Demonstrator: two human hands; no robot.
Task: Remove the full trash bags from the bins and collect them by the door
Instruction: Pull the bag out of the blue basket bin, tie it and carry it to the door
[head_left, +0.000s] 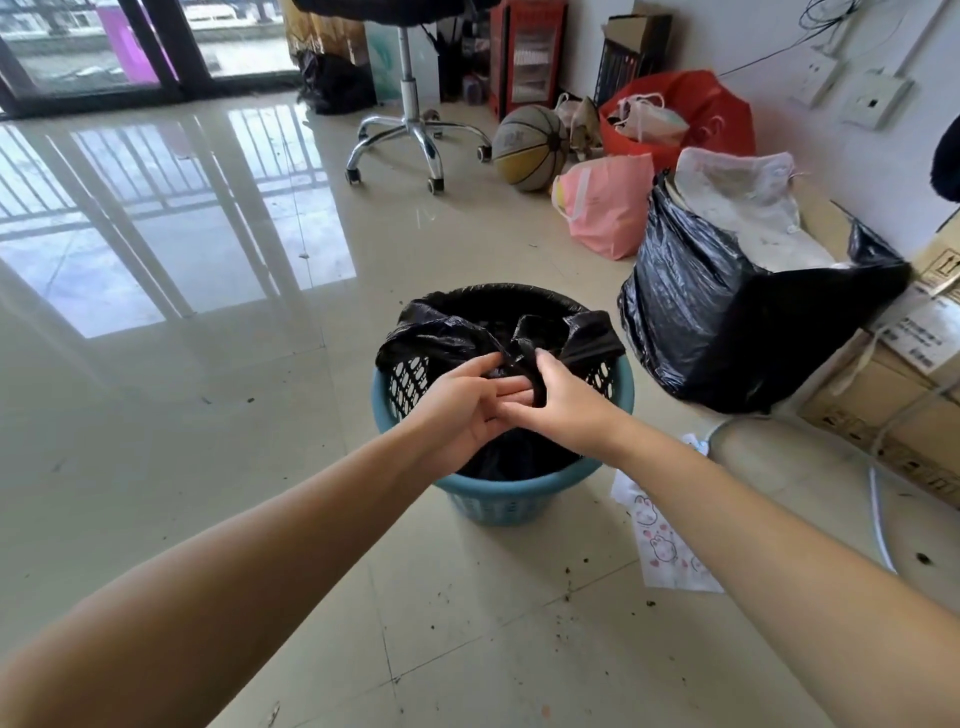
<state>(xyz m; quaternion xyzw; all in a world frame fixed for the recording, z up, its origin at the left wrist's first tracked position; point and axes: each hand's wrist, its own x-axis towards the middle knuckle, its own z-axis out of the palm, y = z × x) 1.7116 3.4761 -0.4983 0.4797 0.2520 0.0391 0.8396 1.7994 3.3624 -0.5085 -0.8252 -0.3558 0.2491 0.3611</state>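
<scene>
Hands (511, 402) pinching bag (498, 332) over bin (506, 499)

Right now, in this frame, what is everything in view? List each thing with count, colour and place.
blue plastic lattice bin: 1, blue, floor centre
black bin liner: 1, black, in the bin, top gathered
large black trash bag: 1, black, right of bin, open, holding white bags
pink plastic bag: 1, pink, behind the large bag
red bag: 1, red, by the wall
basketball: 1, grey and yellow, beside chair
swivel chair base: 1, chrome, rear centre
cardboard boxes: several, brown, far right
printed paper: 1, white, floor near bin
left hand: fingers on liner
right hand: fingers pinching liner
</scene>
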